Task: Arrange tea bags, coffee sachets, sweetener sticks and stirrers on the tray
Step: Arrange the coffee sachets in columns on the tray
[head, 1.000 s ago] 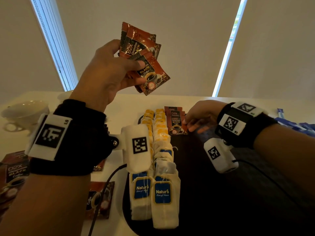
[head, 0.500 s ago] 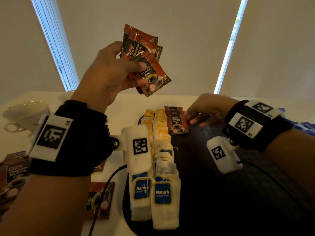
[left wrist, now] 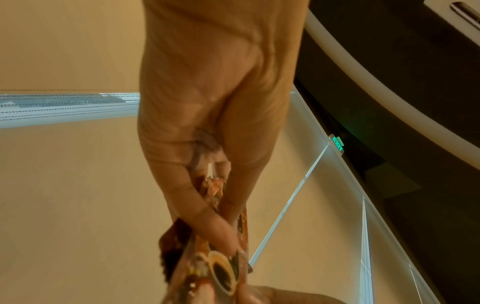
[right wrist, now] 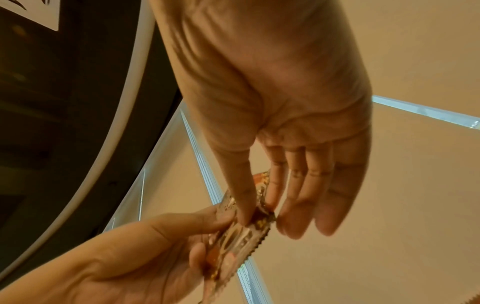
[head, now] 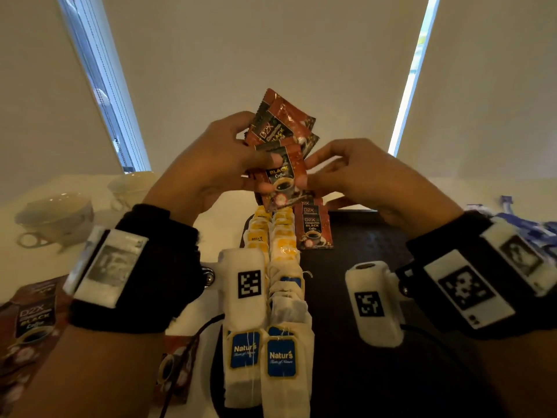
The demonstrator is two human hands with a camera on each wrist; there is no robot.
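The left hand grips a fan of sachets above the tray, while the right hand, just beside it, pinches the front sachet, its length pointing down toward the sachet row.

Two rows of tea bags filled the tray's left side, with coffee sachets laid at the far end just beside them. Dark tray surface right of the rows lay bare, under the raised right hand. On the counter, cups stood far left, loose sachets near left, blue sticks far right.
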